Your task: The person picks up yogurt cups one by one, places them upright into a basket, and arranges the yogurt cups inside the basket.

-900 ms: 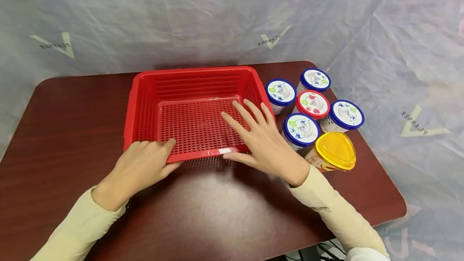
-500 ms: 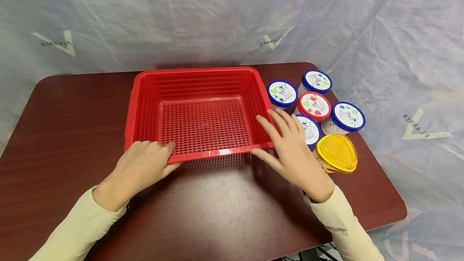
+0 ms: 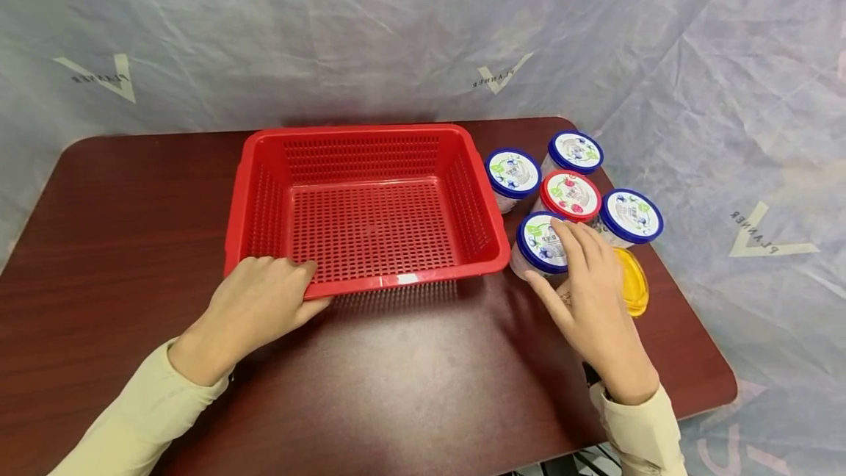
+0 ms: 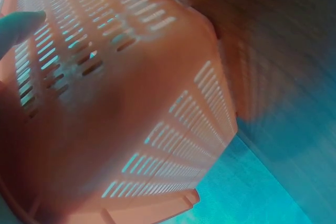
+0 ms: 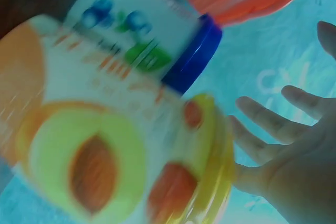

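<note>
My left hand (image 3: 261, 307) grips the near-left corner of a red perforated plastic basket (image 3: 429, 275); in the left wrist view, a finger shows against the basket's slotted wall (image 4: 173, 129). My right hand (image 3: 598, 307) is held over the nearest tubs, fingers apart and loosely bent. Beneath it are a blue-lidded tub (image 3: 540, 241) and a yellow-lidded cup (image 3: 634, 285), partly covered by the hand. The right wrist view shows the cup's fruit-printed side (image 5: 94, 161) close up, the blueberry-printed tub (image 5: 131, 30) behind it, and spread fingers beside the yellow lid. Whether they touch it I cannot tell.
Behind the right hand stand a red-lidded tub (image 3: 571, 195) and more blue-lidded ones (image 3: 513, 172), near the basket's right side. The dark wooden table (image 3: 396, 388) ends at a right edge just past the tubs. A grey sheet (image 3: 370, 35) hangs behind.
My right hand has moved right, from over the basket's near-right part to above the blue-lidded tub and yellow-lidded cup. My left hand keeps its grip, and the basket stays put.
</note>
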`<move>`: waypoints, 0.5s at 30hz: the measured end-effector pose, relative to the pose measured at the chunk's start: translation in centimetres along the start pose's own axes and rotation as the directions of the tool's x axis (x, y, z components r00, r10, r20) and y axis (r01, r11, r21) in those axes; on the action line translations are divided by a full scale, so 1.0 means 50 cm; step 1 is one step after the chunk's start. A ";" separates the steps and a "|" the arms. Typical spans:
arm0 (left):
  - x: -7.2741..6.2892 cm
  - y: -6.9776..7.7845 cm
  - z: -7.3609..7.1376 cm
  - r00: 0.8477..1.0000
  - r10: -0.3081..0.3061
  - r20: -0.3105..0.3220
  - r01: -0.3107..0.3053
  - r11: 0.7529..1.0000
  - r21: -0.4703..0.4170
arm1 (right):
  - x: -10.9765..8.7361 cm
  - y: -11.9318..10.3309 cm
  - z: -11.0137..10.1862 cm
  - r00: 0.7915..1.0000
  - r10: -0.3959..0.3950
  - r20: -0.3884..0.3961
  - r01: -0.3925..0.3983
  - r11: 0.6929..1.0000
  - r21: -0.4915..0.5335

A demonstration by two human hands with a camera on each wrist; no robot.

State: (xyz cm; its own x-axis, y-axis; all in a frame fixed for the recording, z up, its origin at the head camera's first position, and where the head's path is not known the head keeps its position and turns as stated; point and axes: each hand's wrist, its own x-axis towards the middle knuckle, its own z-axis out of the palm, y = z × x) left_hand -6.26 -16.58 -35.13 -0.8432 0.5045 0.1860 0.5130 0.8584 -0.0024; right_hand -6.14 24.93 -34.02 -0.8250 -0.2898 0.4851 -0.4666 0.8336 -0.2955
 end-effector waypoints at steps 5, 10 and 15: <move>-0.001 0.001 -0.001 1.000 -0.007 0.011 0.007 1.000 -0.001 | -0.021 0.028 -0.011 0.997 0.077 -0.022 -0.077 0.997 -0.028; 0.001 0.002 -0.001 1.000 -0.006 0.005 0.006 1.000 -0.004 | -0.036 0.054 -0.020 0.988 0.143 -0.051 -0.145 0.988 -0.047; 0.000 0.003 -0.001 1.000 -0.006 -0.003 0.006 1.000 0.000 | -0.048 0.069 -0.019 0.983 0.165 -0.078 -0.172 0.980 -0.101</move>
State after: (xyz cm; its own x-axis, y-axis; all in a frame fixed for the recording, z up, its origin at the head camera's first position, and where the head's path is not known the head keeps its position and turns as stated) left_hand -6.18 -16.45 -35.07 -0.8455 0.4995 0.1886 0.5084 0.8611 -0.0013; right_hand -5.48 28.95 -35.39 -0.8632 -0.1111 0.4925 -0.2830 0.9143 -0.2897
